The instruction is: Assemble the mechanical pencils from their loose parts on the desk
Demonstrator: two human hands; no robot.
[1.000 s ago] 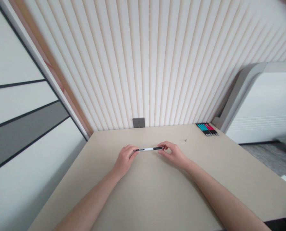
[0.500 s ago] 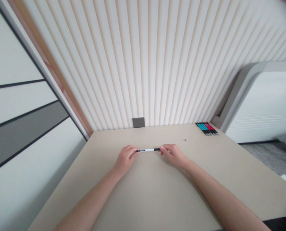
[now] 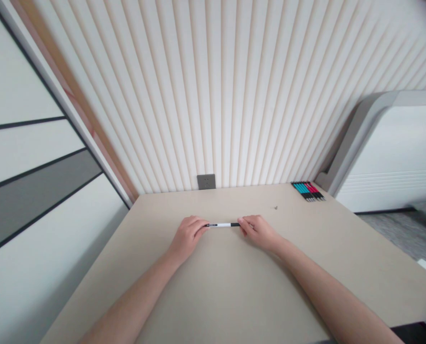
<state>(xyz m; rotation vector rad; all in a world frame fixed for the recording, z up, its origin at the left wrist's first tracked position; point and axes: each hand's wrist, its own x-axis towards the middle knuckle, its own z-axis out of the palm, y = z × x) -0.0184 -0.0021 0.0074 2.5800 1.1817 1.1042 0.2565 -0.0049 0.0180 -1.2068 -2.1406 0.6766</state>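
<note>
A white pen (image 3: 223, 225) with black end sections is held level, running left to right just over the beige table (image 3: 213, 282). My left hand (image 3: 190, 234) pinches its left end between thumb and fingers. The right end, with a black grip, sits between the thumb and fingers of my right hand (image 3: 256, 230). Both tips of the pen are covered by my fingers. Beyond my right hand a tiny dark piece (image 3: 276, 208) lies on the tabletop, too small to make out.
Several teal and red pens (image 3: 308, 191) with black grips lie in a row at the far right corner. A dark socket (image 3: 206, 181) is set in the ribbed wall (image 3: 214, 95) behind the table. A white cabinet (image 3: 26, 286) stands left, a grey-white headboard (image 3: 395, 143) right.
The pen has turned very slightly between my fingers and shifted a touch to the right. Both hands keep nearly the same place and grip.
</note>
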